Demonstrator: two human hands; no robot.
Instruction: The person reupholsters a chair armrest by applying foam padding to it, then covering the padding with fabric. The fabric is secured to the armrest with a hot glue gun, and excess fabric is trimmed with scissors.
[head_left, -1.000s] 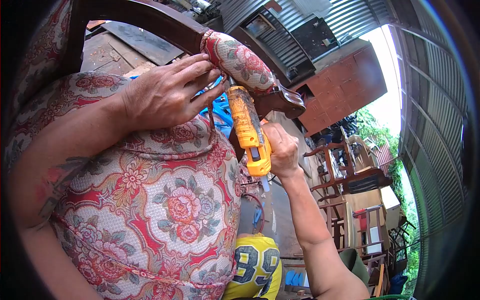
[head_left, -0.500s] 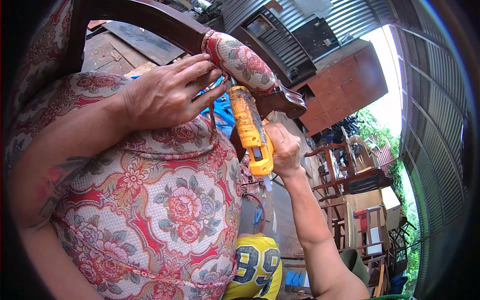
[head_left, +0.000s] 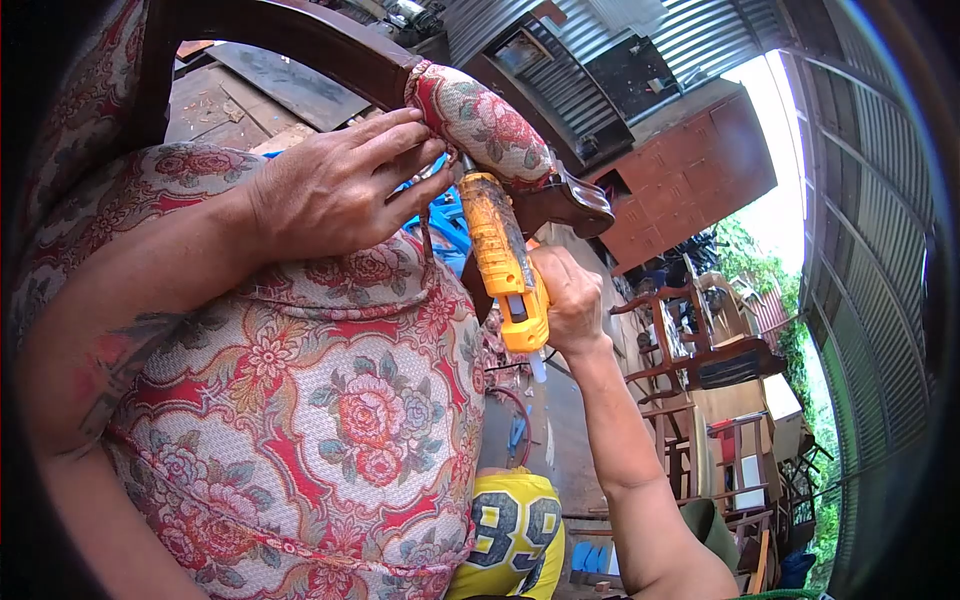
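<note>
A yellow hot glue gun [head_left: 495, 240], dark with grime along its barrel, is gripped in my right hand [head_left: 567, 290]. Its nozzle points at the lower edge of the armrest pad [head_left: 492, 128], which is covered in red and cream floral fabric. A translucent glue stick [head_left: 539, 368] pokes out of the gun's back end. My left hand [head_left: 345, 182] reaches to the same edge, its fingertips closed near the nozzle on a narrow trim strip [head_left: 427, 238] that dangles below them. What the thumb does is hidden. Beneath both hands lies the chair's floral seat [head_left: 370, 420].
The chair's dark wooden arm frame [head_left: 300, 45] curves across the top. Wooden chair frames [head_left: 700, 360] are piled at the right, with a reddish-brown cabinet [head_left: 690, 175] behind. A yellow garment marked 89 [head_left: 515, 530] shows at the bottom.
Almost nothing differs. The glue gun's back end and my right hand have shifted very slightly, while my left hand stays at the pad's edge.
</note>
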